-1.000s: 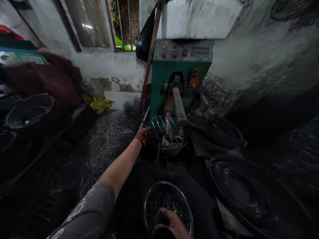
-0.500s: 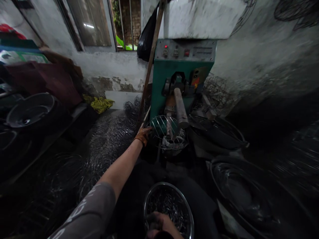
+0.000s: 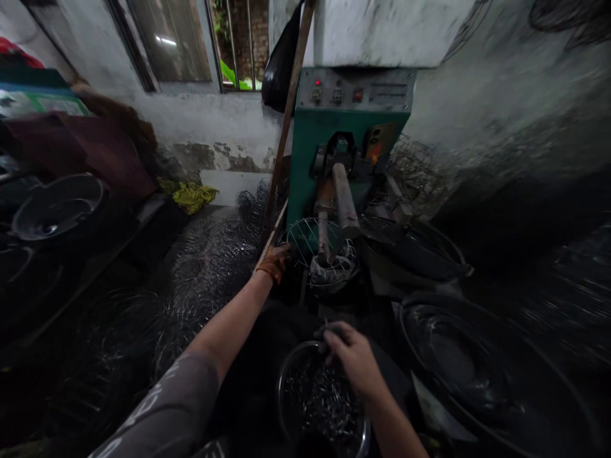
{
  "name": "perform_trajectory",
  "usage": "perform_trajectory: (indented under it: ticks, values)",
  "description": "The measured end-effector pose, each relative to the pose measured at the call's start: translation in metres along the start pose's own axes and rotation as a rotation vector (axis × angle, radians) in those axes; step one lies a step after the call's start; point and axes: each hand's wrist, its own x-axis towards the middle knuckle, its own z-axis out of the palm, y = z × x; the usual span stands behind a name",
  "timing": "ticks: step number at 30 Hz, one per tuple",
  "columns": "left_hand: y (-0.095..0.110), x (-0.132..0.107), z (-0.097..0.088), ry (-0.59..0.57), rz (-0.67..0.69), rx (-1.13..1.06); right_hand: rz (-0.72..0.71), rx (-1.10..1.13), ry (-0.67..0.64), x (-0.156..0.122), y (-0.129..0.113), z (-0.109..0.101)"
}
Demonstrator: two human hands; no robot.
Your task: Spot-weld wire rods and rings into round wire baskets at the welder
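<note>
My left hand (image 3: 275,262), in a worn orange-brown glove, reaches forward and grips the near left rim of a round wire basket (image 3: 305,236). The basket sits on the arms of a green machine (image 3: 344,133), around its two metal rods (image 3: 344,201). My right hand (image 3: 348,355) hovers over the far rim of a metal bowl (image 3: 283,374) full of short shiny wire pieces (image 3: 319,401) in my lap. Its fingers are pinched on something small and dark that I cannot make out.
Piles of finished wire baskets (image 3: 200,267) lie to the left. Large dark tubs (image 3: 458,356) stand on the right, a black basin (image 3: 57,207) on the left shelf. A wooden pole (image 3: 284,127) leans beside the machine under a barred window (image 3: 233,44).
My right hand rose from the near side of the bowl to its far rim. My left hand stayed on the wire basket.
</note>
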Motion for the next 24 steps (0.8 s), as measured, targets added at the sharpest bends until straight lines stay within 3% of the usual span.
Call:
perform_trajectory:
  ticks: [4,8,11,15,24]
  values:
    - [-0.013,-0.033,0.002,0.028,0.020,0.001,-0.166,0.073,0.240,0.053,-0.023,-0.001]
    - [-0.020,-0.051,0.006,0.125,0.032,-0.057,-0.175,-0.082,0.271,0.081,-0.002,0.009]
    - [-0.018,-0.055,0.008,0.145,0.054,-0.079,-0.153,-0.185,0.262,0.087,0.013,0.011]
    - [-0.013,-0.061,0.014,0.197,0.076,-0.106,-0.124,-0.222,0.347,0.091,0.013,0.013]
    - [-0.015,-0.060,0.015,0.198,0.030,-0.150,-0.147,-0.073,0.389,0.096,0.017,0.020]
